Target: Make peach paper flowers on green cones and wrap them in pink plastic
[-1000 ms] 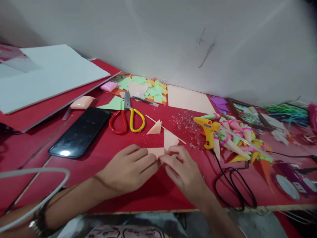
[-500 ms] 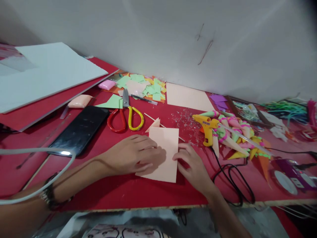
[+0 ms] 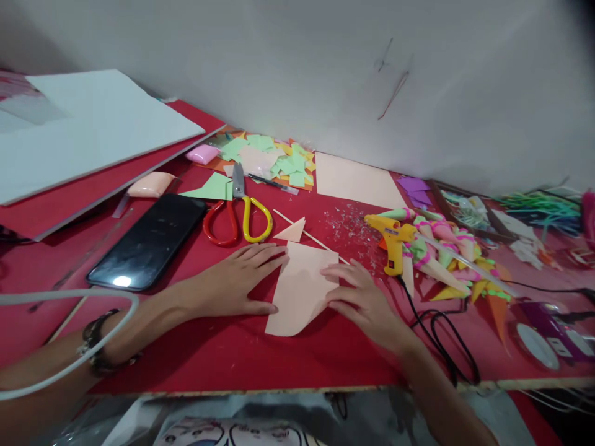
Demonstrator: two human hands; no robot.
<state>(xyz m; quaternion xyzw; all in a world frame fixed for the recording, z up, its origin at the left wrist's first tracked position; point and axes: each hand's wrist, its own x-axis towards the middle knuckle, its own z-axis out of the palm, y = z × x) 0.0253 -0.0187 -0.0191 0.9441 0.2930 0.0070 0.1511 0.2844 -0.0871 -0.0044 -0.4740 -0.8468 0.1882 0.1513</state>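
A peach-coloured sheet of paper [image 3: 300,288] lies before me on the red table, its lower right part curling up. My left hand [image 3: 244,275] rests flat at the sheet's left edge, fingers stretched and thumb apart, fingertips touching the paper. At the right edge, my right hand [image 3: 360,297] has its bent fingers closed on the paper where it curls. Just beyond the sheet are a small peach paper scrap [image 3: 294,231] and a thin white stick [image 3: 313,238]. Scissors [image 3: 239,204] with one red and one yellow handle lie near my left hand.
A black phone [image 3: 151,241] lies on the left, with a white cable [image 3: 69,296] crossing my forearm. To the right are a yellow glue gun [image 3: 393,238], its black cord [image 3: 437,334] and colourful paper cones [image 3: 441,254]. Paper scraps [image 3: 288,164] and a peach sheet [image 3: 357,179] lie behind.
My left hand has drawn back from over the sheet to its left edge and flattened. My right fingers have moved onto the paper, and its lower right part now curls.
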